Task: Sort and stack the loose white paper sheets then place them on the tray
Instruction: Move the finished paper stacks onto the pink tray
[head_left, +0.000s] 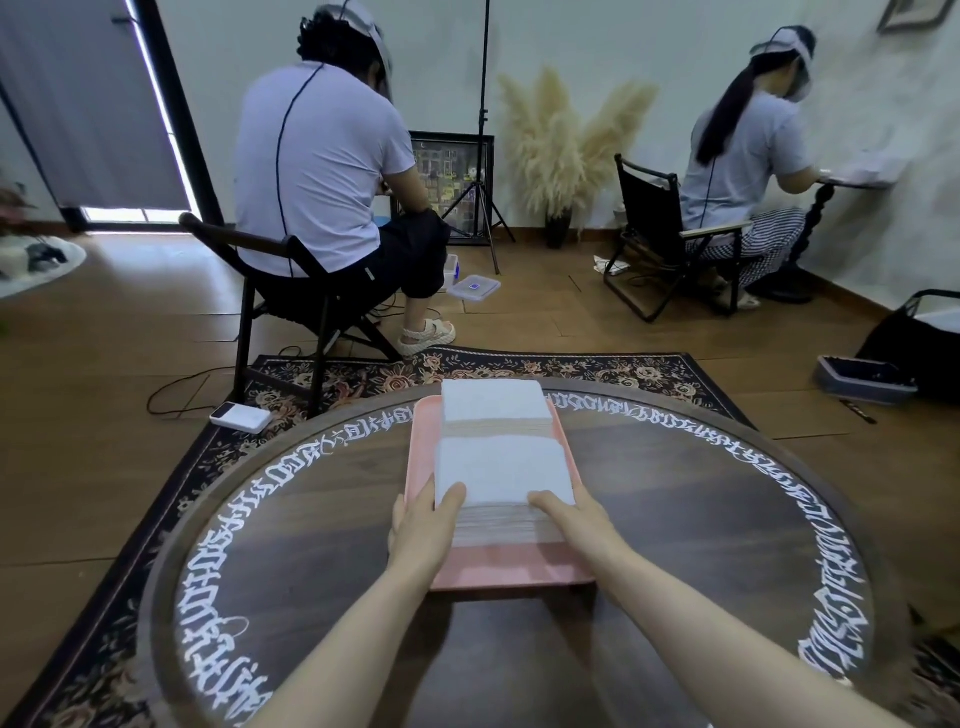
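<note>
A pink tray (519, 569) lies on the round dark table (322, 530), running away from me. Two thick stacks of white paper sheets stand on it, the far stack (493, 402) at the tray's back end and the near stack (501, 470) in its middle. My left hand (423, 519) grips the near stack's front left corner, thumb on top and fingers down its left side. On the front right corner my right hand (574, 512) holds the same stack, thumb on the top sheet. Both forearms reach in from the bottom edge.
The table has a raised rim with white script around it. A white power bank (241, 417) lies on the patterned rug beyond the table's left. Two people sit on folding chairs further back, facing away. A grey bin (862, 379) rests on the floor at right.
</note>
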